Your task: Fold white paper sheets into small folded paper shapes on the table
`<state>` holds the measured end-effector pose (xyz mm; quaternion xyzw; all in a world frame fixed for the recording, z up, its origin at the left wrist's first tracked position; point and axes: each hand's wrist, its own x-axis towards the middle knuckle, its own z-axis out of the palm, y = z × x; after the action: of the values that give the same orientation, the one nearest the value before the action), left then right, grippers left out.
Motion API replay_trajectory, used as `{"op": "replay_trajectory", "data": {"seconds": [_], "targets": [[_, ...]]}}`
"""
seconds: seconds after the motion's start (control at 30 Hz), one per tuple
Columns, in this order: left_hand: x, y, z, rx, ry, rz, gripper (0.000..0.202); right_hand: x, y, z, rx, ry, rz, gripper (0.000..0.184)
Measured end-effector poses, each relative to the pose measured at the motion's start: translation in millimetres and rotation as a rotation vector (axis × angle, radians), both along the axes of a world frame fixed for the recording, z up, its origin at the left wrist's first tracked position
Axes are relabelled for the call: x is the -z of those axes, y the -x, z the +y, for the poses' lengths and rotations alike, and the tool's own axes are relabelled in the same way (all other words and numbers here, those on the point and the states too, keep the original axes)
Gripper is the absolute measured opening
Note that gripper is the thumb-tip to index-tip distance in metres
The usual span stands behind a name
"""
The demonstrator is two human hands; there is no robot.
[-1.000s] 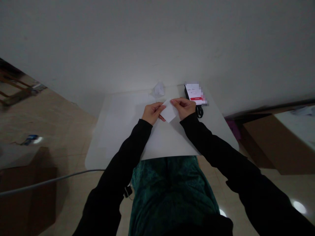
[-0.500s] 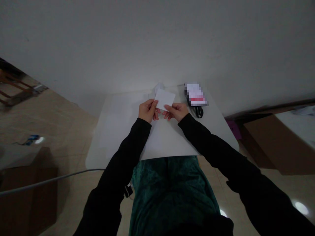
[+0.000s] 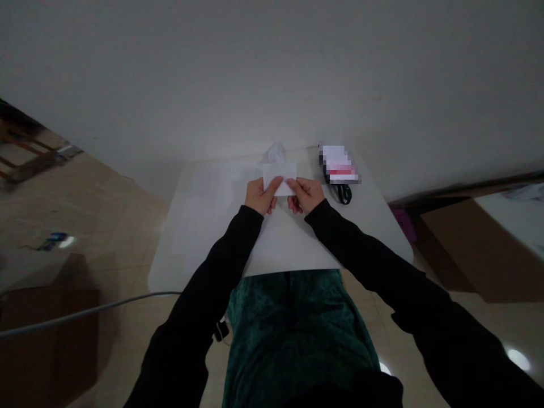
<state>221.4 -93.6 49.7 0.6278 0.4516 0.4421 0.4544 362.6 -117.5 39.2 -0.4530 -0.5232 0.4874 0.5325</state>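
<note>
A small white sheet of paper [image 3: 279,174] is held level above the white table [image 3: 204,226], near its far edge. My left hand [image 3: 260,197] pinches its lower left part, thumb on top. My right hand [image 3: 306,194] pinches its lower right part the same way. Both arms are in black sleeves and reach forward over my green lap.
A crumpled white paper [image 3: 274,153] lies just behind the sheet by the wall. A phone [image 3: 338,164] with a black strap rests at the table's far right. Cardboard boxes [image 3: 471,249] stand on the right floor, a grey cable [image 3: 85,311] runs on the left.
The sheet was turned from a diamond slant to lie square and level. Both hands drew closer together and moved slightly towards the wall.
</note>
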Motion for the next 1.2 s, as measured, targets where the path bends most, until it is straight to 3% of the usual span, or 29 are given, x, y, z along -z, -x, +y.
{"op": "replay_trajectory", "data": {"seconds": [0.23,0.6,0.9,1.1,1.2], "targets": [[-0.3,-4.9,-6.0,0.019,-0.035,-0.014,0.058,4.4,-2.6,-0.9,0.242,-0.194,-0.133,0.052],[-1.1,-0.5,-5.7,0.203,0.092,-0.012,0.054,-2.8,-6.7,6.4,0.384,-0.205,0.054,0.048],[0.7,0.1,-5.4,0.242,0.12,0.079,0.06,-0.6,-13.1,12.4,0.339,-0.161,-0.026,0.036],[1.1,-0.8,-4.5,0.194,0.122,0.078,0.056,-0.6,-12.9,9.2,0.379,-0.177,-0.033,0.043],[0.4,1.1,-4.2,0.191,0.117,0.097,0.055,-0.6,-17.5,11.2,0.286,-0.132,-0.087,0.047]]}}
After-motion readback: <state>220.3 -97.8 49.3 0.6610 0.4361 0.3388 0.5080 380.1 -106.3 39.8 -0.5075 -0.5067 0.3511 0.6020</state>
